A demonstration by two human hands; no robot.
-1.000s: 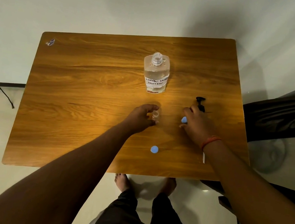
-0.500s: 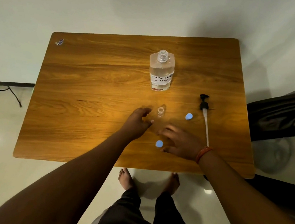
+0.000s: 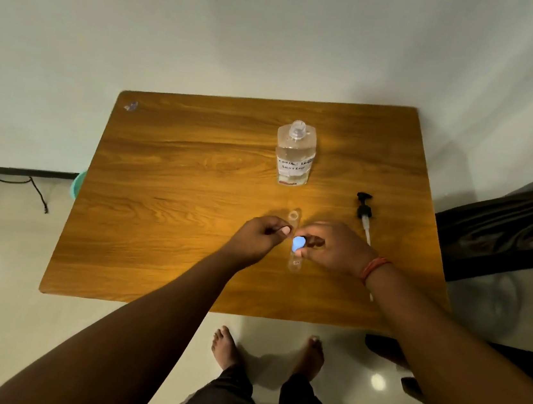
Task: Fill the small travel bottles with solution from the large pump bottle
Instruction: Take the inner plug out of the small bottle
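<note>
Our right hand point(image 3: 330, 246) pinches the blue cap point(image 3: 298, 244) directly above the small travel bottle point(image 3: 294, 261); left hand point(image 3: 259, 238), fingers curled, apparently empty, hovers beside.

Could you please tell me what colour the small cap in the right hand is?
Light blue: the small round plastic cap pinched in the right hand, in the head view.

table point(image 3: 163, 209) | large bottle point(image 3: 294, 158) | pump head point(image 3: 364, 210) | small bottle point(image 3: 293, 215)
</note>
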